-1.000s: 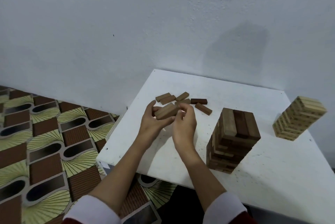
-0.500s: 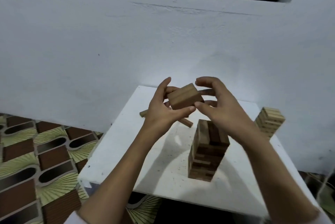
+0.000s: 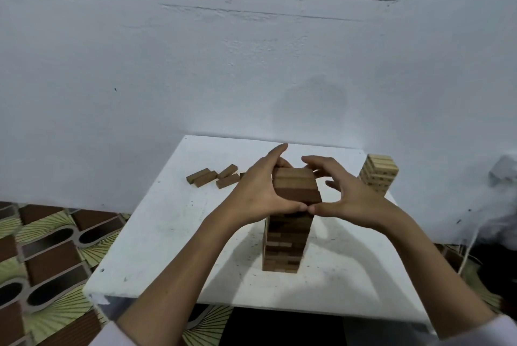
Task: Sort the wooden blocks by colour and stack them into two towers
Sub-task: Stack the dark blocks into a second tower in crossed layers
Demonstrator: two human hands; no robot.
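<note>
Left hand: the left hand (image 3: 258,190) curls round the left side of a layer of three brown wooden blocks (image 3: 297,185), fingers behind it and thumb along its near lower edge.
Right hand: the right hand (image 3: 354,200) cups the same layer from the right, fingers arched over its far right corner and thumb pressed to the near edge, thumb tip touching the left thumb.
Held blocks: the three lie side by side, flat, the nearest one the darkest; the layer sits at the very top of the dark tower, and whether it rests fully on it cannot be told.
Dark tower: a tall stack of dark and mid-brown wooden blocks (image 3: 286,245) stands upright straight below both hands, on the white square table (image 3: 167,239).
Pale tower: a shorter stack of light yellowish wooden blocks (image 3: 378,173) stands beyond the right hand, near the far right corner of the table.
Loose blocks: a few brown wooden blocks (image 3: 214,176) lie flat to the left of the left hand, close together.
Surroundings: a white plastered wall (image 3: 195,71) rises behind the hands; a patterned brown and yellow floor covering (image 3: 42,256) lies left of the left forearm.
</note>
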